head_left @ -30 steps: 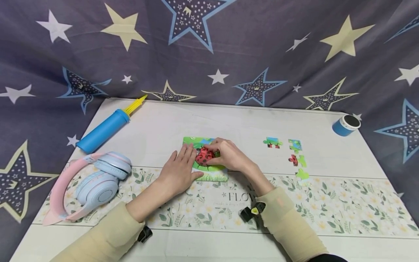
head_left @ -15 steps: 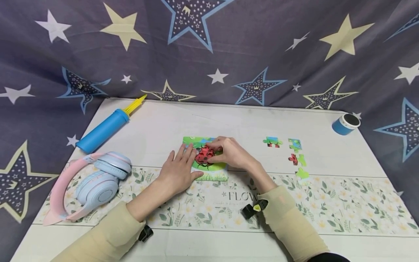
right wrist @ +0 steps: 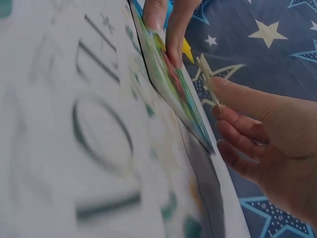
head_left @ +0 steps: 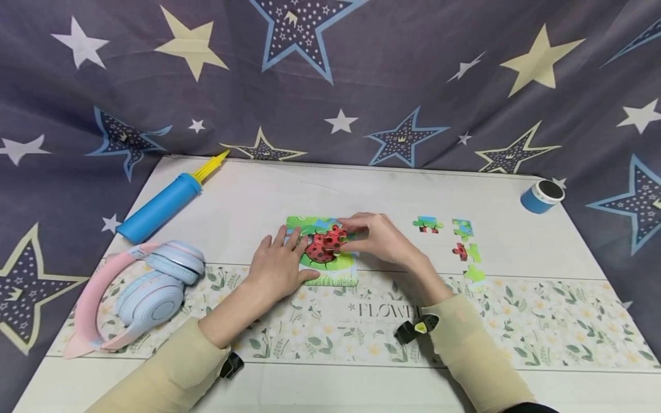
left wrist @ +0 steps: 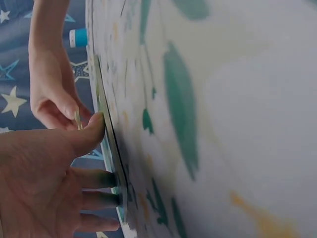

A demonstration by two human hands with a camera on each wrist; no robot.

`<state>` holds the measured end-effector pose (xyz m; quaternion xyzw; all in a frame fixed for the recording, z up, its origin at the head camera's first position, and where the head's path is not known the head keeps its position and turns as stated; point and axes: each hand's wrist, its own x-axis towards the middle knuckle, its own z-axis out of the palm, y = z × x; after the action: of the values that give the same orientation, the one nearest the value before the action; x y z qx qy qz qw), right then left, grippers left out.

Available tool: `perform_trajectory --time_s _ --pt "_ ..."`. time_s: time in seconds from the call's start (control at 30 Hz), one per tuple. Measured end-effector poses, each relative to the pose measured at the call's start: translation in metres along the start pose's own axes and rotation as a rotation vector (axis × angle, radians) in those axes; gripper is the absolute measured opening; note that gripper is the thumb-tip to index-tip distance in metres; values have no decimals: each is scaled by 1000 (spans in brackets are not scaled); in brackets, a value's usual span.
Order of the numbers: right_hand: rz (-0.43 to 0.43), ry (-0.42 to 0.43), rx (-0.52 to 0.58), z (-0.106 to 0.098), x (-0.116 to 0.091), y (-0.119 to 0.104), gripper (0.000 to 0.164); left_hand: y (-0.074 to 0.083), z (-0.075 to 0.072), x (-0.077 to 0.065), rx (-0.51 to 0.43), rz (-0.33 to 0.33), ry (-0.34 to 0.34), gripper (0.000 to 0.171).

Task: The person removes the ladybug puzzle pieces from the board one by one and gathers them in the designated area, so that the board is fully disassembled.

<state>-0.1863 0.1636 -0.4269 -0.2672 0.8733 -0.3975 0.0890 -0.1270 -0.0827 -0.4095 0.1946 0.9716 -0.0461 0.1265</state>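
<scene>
The left hand (head_left: 273, 267) lies with fingers extended and spread across the left part of a ladybug puzzle board (head_left: 330, 267), which sits mid-bench (head_left: 310, 189); the right hand (head_left: 384, 238) pinches a red puzzle piece (head_left: 337, 236) between thumb and fingers, tilted and raised just above the board; the two hands are apart but near each other; loose pieces (head_left: 473, 274) lie to the right of the board; headphones (head_left: 156, 304) and a blue pump (head_left: 160, 209) rest at left, a blue-and-white jar (head_left: 537, 201) at far right.
</scene>
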Motion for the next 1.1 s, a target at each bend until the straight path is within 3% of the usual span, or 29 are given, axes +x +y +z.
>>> perform_trajectory --time_s 0.27,0.77,1.1 --pt "53 67 -40 -23 -23 17 59 -2 -3 3 -56 -21 38 84" --pt "149 188 -97 -60 -69 45 58 -6 -7 3 -94 -17 23 82" --pt "156 220 -97 -75 -88 60 54 -6 -8 3 -97 -21 2 82"
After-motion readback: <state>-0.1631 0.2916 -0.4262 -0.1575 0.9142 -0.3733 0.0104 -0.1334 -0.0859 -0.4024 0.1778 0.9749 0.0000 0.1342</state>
